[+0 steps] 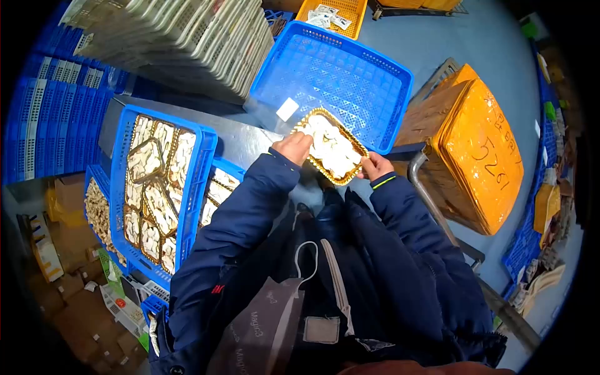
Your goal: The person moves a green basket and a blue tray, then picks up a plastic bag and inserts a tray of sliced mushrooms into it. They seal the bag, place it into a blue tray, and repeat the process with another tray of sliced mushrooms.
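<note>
Between my two hands is a gold-rimmed tray [319, 165] filled with pale pieces that look like mushrooms. My left hand [294, 147] is closed on its left edge, and my right hand [376, 165] pinches its lower right corner. The tray is held over the near edge of a large blue crate [337, 72], which shows a bare perforated floor. To the left, another blue crate [203, 181] holds several similar trays [150, 240], some lying askew on top of others. A small white card [287, 109] lies by the blue crate's near left corner.
Stacked pale crates [187, 37] rise at the upper left, beside stacked blue crates [56, 125]. On the right, a taped carton [481, 156] marked 5261 stands near a metal rail [431, 200]. A yellow basket [356, 12] with white packets is at the top.
</note>
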`<move>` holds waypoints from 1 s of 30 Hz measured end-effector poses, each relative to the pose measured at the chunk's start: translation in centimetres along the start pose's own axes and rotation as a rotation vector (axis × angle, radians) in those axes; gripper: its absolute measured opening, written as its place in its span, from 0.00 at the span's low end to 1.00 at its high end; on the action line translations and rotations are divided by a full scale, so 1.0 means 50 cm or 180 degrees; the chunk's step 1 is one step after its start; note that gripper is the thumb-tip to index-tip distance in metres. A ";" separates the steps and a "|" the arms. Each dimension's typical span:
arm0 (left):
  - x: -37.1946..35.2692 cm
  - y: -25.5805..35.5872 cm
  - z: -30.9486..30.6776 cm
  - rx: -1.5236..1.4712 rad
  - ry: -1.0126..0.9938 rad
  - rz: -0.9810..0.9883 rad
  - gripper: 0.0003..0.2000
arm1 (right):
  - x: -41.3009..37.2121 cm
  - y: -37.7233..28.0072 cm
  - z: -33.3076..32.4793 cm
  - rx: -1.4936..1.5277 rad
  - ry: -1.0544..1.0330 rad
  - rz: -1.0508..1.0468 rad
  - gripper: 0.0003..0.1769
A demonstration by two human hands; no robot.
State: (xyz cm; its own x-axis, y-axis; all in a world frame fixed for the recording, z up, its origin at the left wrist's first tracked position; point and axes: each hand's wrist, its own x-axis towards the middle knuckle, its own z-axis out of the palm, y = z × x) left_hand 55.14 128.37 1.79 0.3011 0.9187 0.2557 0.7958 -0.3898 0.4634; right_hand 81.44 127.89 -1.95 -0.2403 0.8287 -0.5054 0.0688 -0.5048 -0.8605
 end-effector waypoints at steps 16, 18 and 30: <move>-0.036 0.082 0.013 -0.0556 -0.0169 0.0389 0.06 | 0.019 0.015 0.099 0.0452 0.0486 -0.0379 0.15; -0.041 0.085 0.016 -0.0496 -0.0192 0.0333 0.06 | 0.017 0.015 0.105 0.0425 0.0641 -0.0370 0.18; -0.048 0.127 0.022 -0.0955 -0.0317 0.0421 0.08 | 0.021 0.045 0.079 0.0538 0.0254 -0.0125 0.28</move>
State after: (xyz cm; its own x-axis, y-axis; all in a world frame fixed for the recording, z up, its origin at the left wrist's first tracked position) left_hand 60.08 123.74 3.18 0.4529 0.8549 0.2529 0.5611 -0.4938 0.6644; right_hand 77.51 126.64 -4.17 -0.1615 0.8617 -0.4810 -0.1045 -0.4996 -0.8599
